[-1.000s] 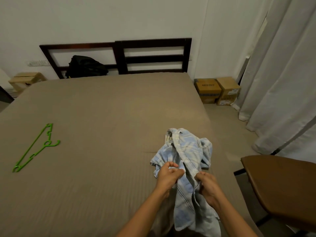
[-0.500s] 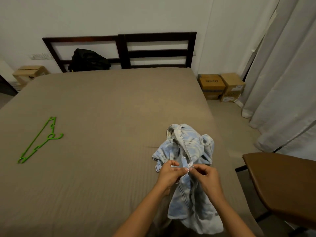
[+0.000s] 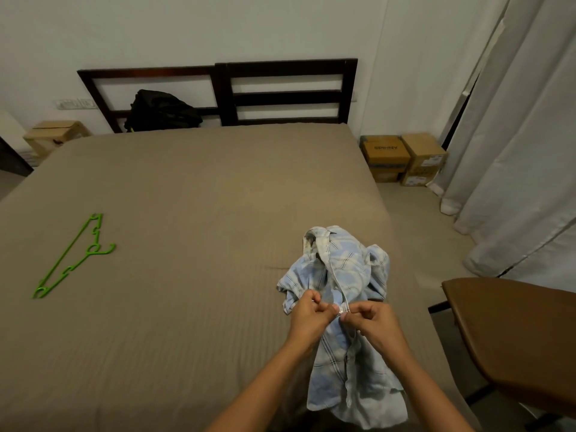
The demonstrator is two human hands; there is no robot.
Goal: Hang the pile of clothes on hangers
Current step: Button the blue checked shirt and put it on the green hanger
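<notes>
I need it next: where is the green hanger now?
In the head view, the green hanger lies flat on the bed, far left, well apart from the plaid shirt.

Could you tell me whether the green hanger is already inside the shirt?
No, the green hanger lies on the bed, well apart from the shirt.

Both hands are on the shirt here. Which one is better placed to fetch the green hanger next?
Probably the left hand: the green hanger lies far left on the bed, on its side. The right hand would have to cross over the shirt.
</notes>
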